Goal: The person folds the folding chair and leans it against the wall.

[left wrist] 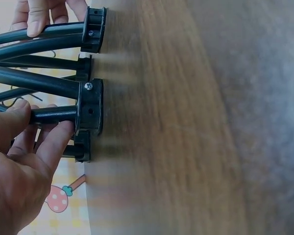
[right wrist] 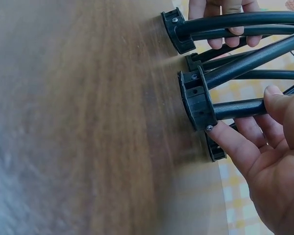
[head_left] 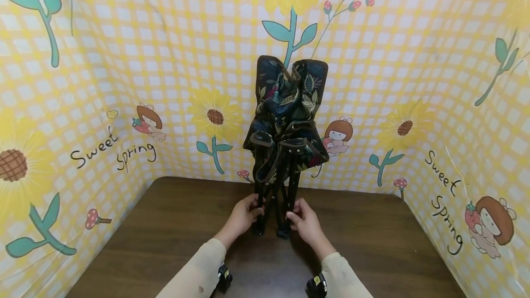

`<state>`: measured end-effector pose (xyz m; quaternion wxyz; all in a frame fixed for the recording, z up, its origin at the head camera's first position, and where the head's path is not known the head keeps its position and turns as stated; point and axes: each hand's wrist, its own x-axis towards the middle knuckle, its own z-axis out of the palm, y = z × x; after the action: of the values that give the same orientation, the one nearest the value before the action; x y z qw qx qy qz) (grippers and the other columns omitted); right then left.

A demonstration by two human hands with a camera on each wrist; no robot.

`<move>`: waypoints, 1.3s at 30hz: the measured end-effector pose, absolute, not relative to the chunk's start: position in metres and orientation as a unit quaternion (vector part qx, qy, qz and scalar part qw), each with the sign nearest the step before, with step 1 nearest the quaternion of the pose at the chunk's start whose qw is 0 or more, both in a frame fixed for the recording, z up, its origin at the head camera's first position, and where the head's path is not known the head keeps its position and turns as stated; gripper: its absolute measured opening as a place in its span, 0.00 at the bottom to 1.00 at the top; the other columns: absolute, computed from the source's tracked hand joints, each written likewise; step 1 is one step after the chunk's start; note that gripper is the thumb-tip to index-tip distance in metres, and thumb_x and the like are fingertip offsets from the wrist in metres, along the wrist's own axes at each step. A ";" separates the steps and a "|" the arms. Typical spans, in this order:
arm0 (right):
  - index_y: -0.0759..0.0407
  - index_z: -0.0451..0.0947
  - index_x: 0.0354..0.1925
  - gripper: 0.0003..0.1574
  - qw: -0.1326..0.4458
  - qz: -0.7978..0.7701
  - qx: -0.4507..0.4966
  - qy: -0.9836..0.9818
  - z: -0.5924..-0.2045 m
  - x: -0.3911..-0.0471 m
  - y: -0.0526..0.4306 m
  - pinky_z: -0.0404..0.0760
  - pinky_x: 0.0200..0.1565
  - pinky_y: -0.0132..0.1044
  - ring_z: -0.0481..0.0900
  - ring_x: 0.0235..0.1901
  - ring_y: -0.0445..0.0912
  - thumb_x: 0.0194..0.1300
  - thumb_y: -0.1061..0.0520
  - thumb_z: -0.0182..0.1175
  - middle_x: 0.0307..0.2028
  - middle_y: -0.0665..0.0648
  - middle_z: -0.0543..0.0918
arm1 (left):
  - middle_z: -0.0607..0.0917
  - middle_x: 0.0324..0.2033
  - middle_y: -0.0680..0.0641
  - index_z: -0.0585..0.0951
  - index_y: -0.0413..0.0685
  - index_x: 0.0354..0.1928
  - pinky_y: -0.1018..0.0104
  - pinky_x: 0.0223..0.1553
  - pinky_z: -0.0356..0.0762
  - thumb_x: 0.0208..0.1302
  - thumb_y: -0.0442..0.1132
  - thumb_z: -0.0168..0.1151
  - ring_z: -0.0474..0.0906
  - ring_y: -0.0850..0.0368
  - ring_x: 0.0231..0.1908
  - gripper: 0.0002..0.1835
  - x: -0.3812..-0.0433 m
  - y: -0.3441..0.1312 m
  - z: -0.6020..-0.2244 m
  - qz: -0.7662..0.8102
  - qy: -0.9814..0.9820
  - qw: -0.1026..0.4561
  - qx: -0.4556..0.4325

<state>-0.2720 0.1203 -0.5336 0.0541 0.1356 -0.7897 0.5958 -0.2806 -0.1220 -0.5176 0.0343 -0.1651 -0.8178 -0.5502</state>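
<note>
A folding chair [head_left: 285, 100] with dark floral fabric and black metal legs stands upright and mostly folded on the table, its seat cloth bunched between the tubes. My left hand [head_left: 242, 217] grips the front left leg low down, thumb and fingers around the tube just above a black plastic foot [left wrist: 92, 107] in the left wrist view. On the other side, my right hand [head_left: 308, 224] holds the front right leg near its foot [right wrist: 197, 100]; the index fingertip reaches that foot in the right wrist view. Crossed tubes partly hide the rear legs.
The brown wooden table [head_left: 174, 243] has rounded back corners. Behind it and at both sides hangs a yellow checked cloth [head_left: 178, 72] printed with sunflowers and cartoon figures; the chair stands close in front of the back cloth.
</note>
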 end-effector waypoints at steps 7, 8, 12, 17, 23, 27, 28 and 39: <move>0.57 0.73 0.46 0.08 0.053 0.596 0.132 -0.790 -0.533 -0.276 0.119 0.90 0.36 0.49 0.84 0.43 0.51 0.72 0.63 0.63 0.41 0.59 0.79 | 0.85 0.38 0.48 0.80 0.48 0.54 0.53 0.40 0.88 0.73 0.31 0.60 0.84 0.53 0.42 0.11 -0.284 -0.121 -0.518 -0.543 -0.824 0.041 -0.158; 0.57 0.73 0.46 0.08 0.053 0.596 0.132 -0.790 -0.533 -0.277 0.119 0.90 0.37 0.50 0.84 0.43 0.51 0.72 0.63 0.63 0.41 0.59 0.79 | 0.85 0.38 0.47 0.80 0.46 0.55 0.53 0.40 0.87 0.73 0.30 0.60 0.84 0.54 0.42 0.12 -0.285 -0.121 -0.518 -0.544 -0.823 0.041 -0.158; 0.56 0.73 0.45 0.08 0.055 0.597 0.131 -0.790 -0.533 -0.279 0.119 0.89 0.37 0.53 0.84 0.42 0.51 0.72 0.63 0.63 0.40 0.59 0.78 | 0.85 0.37 0.47 0.79 0.42 0.56 0.53 0.40 0.86 0.73 0.30 0.60 0.83 0.54 0.41 0.12 -0.287 -0.121 -0.518 -0.544 -0.823 0.042 -0.158; 0.56 0.73 0.45 0.09 0.055 0.602 0.132 -0.786 -0.532 -0.281 0.120 0.89 0.36 0.52 0.84 0.42 0.51 0.71 0.63 0.63 0.40 0.59 0.78 | 0.85 0.37 0.48 0.79 0.42 0.56 0.58 0.38 0.86 0.73 0.30 0.60 0.83 0.54 0.40 0.12 -0.290 -0.121 -0.518 -0.547 -0.822 0.041 -0.156; 0.57 0.74 0.44 0.09 0.059 0.608 0.131 -0.781 -0.533 -0.284 0.119 0.89 0.34 0.50 0.83 0.40 0.48 0.70 0.63 0.65 0.39 0.59 0.79 | 0.85 0.36 0.48 0.79 0.41 0.56 0.61 0.36 0.85 0.73 0.30 0.60 0.83 0.56 0.39 0.13 -0.293 -0.121 -0.519 -0.546 -0.822 0.039 -0.156; 0.58 0.74 0.44 0.09 0.065 0.606 0.125 -0.783 -0.534 -0.287 0.118 0.89 0.33 0.50 0.84 0.40 0.51 0.70 0.62 0.65 0.38 0.60 0.79 | 0.85 0.36 0.47 0.79 0.40 0.57 0.61 0.36 0.84 0.73 0.30 0.60 0.83 0.54 0.39 0.13 -0.295 -0.121 -0.518 -0.549 -0.820 0.038 -0.156; 0.58 0.74 0.45 0.09 0.065 0.606 0.123 -0.783 -0.534 -0.287 0.118 0.89 0.34 0.51 0.84 0.41 0.52 0.70 0.63 0.64 0.39 0.60 0.78 | 0.85 0.36 0.47 0.79 0.40 0.57 0.61 0.35 0.83 0.73 0.30 0.60 0.83 0.54 0.39 0.13 -0.295 -0.121 -0.519 -0.550 -0.819 0.036 -0.157; 0.68 0.69 0.46 0.08 0.046 0.614 0.136 -0.776 -0.509 -0.270 0.113 0.86 0.41 0.65 0.79 0.49 0.73 0.73 0.67 0.59 0.40 0.67 0.75 | 0.85 0.35 0.48 0.79 0.41 0.57 0.63 0.33 0.80 0.74 0.31 0.60 0.81 0.53 0.36 0.13 -0.301 -0.122 -0.525 -0.547 -0.818 0.043 -0.171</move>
<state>-0.2695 0.1131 -0.5086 0.0458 0.1356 -0.7760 0.6143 -0.3012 -0.1218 -0.5253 0.0426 -0.1714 -0.8180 -0.5474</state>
